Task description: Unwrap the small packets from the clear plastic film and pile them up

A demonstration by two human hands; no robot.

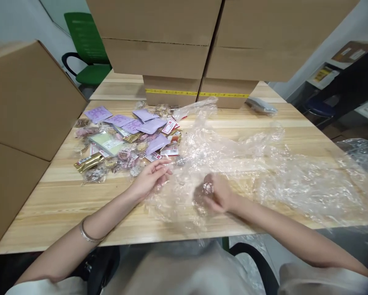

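Here, the wooden table [79, 192] has bare board along its near edge, in front of both forearms; the left hand [150, 178] lies there open, fingers stretched and loose, its tips touching the edge of the clear plastic bag [263, 172]; the right hand [219, 194] is inside or under this plastic, the fingers curled around a small shiny packet [207, 188], which is seen only blurred through the film; the bag spreads wide and wrinkled over the right half of the table, up to the right edge; just behind the left hand is a heap of small packets [125, 139], purple, gold and clear ones, so there is little free room there; a big cardboard box [27, 102] closes the left side, and stacked boxes [202, 45] close the far side; a green chair [85, 45] stands behind, near a pale wall.
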